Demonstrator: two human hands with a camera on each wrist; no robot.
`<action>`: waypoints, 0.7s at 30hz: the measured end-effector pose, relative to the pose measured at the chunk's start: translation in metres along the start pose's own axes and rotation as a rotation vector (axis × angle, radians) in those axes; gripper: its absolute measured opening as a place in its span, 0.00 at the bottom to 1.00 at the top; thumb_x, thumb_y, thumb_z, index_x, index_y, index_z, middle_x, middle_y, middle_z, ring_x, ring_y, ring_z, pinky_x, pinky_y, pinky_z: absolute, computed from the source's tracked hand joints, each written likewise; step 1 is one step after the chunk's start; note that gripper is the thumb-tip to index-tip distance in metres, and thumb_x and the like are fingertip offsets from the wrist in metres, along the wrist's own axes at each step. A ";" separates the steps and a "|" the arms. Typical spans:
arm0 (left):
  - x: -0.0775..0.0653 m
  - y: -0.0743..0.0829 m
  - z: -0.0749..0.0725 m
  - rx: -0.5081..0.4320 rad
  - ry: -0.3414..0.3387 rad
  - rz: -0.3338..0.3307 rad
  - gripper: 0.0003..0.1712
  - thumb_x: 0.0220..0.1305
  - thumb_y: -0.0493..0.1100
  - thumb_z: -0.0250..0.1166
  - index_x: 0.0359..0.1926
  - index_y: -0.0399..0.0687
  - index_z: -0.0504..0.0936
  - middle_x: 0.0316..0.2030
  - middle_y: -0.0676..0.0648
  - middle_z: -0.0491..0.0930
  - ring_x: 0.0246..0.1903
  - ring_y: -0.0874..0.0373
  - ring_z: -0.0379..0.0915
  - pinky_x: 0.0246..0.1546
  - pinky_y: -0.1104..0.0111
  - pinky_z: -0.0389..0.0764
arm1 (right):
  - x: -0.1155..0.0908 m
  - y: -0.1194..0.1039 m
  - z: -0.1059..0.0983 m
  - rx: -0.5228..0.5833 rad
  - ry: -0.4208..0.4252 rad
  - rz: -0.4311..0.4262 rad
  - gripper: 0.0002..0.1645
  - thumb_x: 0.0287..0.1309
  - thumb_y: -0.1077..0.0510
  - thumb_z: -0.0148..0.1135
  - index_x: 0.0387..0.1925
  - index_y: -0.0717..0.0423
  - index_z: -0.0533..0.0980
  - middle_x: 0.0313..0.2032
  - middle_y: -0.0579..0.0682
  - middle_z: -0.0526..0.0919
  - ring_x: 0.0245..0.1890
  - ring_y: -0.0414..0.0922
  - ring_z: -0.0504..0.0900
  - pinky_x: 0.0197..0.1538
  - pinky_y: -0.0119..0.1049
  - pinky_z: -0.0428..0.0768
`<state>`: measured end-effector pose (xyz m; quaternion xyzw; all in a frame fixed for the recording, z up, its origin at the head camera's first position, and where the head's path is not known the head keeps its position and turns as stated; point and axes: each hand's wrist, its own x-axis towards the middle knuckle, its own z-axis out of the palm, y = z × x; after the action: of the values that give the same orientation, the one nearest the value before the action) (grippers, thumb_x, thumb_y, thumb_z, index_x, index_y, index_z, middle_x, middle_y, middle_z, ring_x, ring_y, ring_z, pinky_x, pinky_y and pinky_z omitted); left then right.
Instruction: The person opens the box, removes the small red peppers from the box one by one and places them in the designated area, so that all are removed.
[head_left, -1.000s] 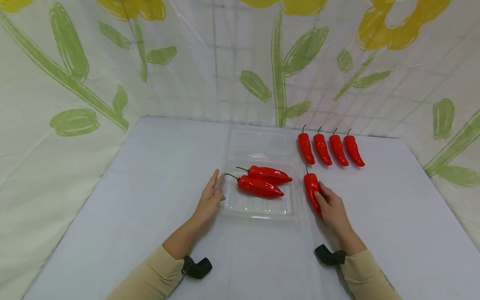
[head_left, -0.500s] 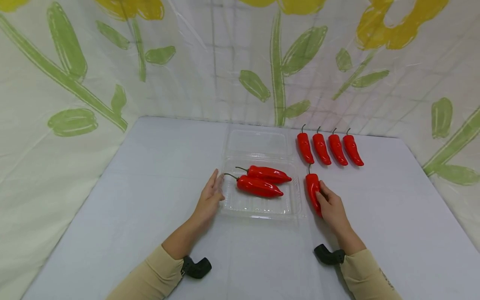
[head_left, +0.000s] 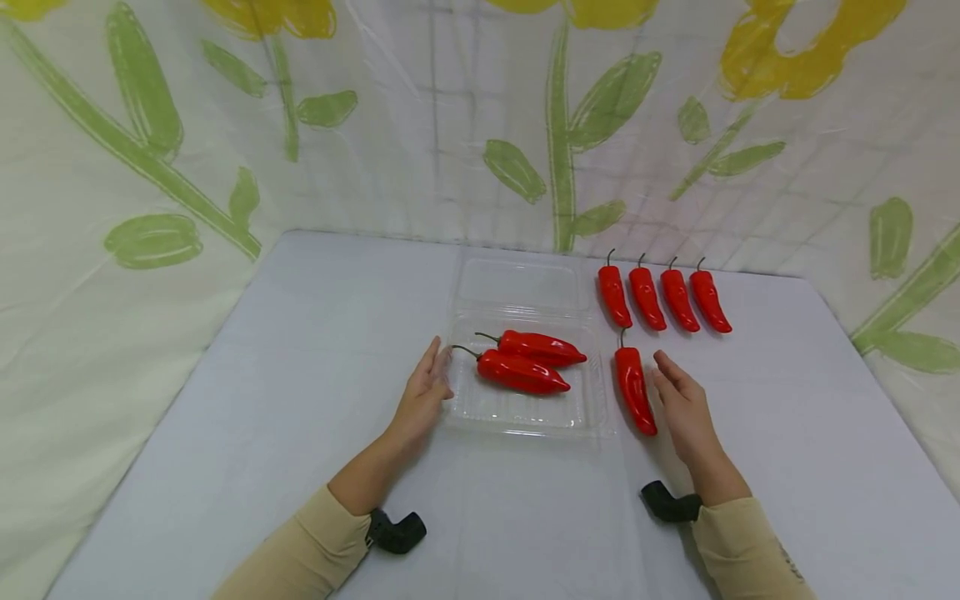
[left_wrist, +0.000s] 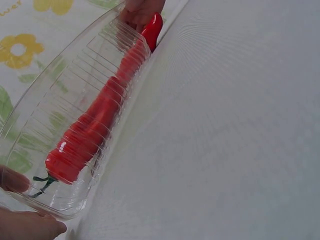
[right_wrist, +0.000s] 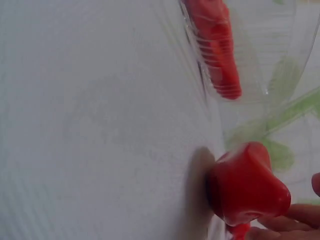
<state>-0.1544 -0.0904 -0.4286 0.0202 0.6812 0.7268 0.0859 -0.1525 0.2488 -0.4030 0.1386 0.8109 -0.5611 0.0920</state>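
Two red chili peppers (head_left: 523,372) lie side by side in an open clear plastic clamshell container (head_left: 517,417), stems to the left. My left hand (head_left: 422,398) holds the container's left edge; in the left wrist view its thumb (left_wrist: 35,226) and a finger (left_wrist: 12,179) show at the container's end. Another red chili pepper (head_left: 634,390) rests on the table just right of the container, stem pointing away. Beside it, my right hand (head_left: 686,412) has its fingers extended and seems apart from the pepper. The right wrist view shows that pepper (right_wrist: 247,187) close up near the fingertips.
Several more red chili peppers (head_left: 663,298) stand in a row at the table's back right. The container's lid (head_left: 521,283) lies folded back behind the base. A white curtain (head_left: 360,183) printed with yellow flowers hangs behind the white-covered table (head_left: 315,333).
My right hand has let go of the chili pepper and moved a little to the right, leaving it on the table. The left hand has stayed at the container.
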 end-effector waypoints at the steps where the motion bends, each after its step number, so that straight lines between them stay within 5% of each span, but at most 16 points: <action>1: 0.000 0.000 0.000 0.001 0.001 0.000 0.46 0.51 0.23 0.39 0.73 0.42 0.38 0.72 0.39 0.46 0.73 0.50 0.37 0.71 0.56 0.43 | 0.000 -0.002 -0.002 0.047 -0.002 0.002 0.36 0.69 0.46 0.34 0.73 0.52 0.42 0.74 0.51 0.44 0.74 0.53 0.41 0.70 0.49 0.54; 8: 0.000 0.001 0.000 0.011 -0.002 -0.005 0.46 0.52 0.23 0.39 0.73 0.42 0.38 0.72 0.40 0.46 0.73 0.50 0.36 0.71 0.56 0.42 | 0.000 -0.013 -0.010 0.355 -0.040 0.030 0.36 0.69 0.46 0.36 0.73 0.50 0.40 0.74 0.50 0.40 0.74 0.48 0.39 0.72 0.41 0.48; 21: 0.000 0.001 0.001 -0.004 -0.009 -0.002 0.46 0.52 0.23 0.38 0.73 0.42 0.38 0.72 0.39 0.45 0.73 0.50 0.35 0.71 0.56 0.41 | 0.002 -0.062 0.001 0.451 -0.098 -0.139 0.40 0.63 0.48 0.50 0.72 0.48 0.48 0.72 0.49 0.53 0.72 0.48 0.51 0.69 0.39 0.54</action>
<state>-0.1547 -0.0895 -0.4279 0.0227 0.6795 0.7278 0.0898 -0.1748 0.2278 -0.3487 0.0721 0.6672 -0.7391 0.0588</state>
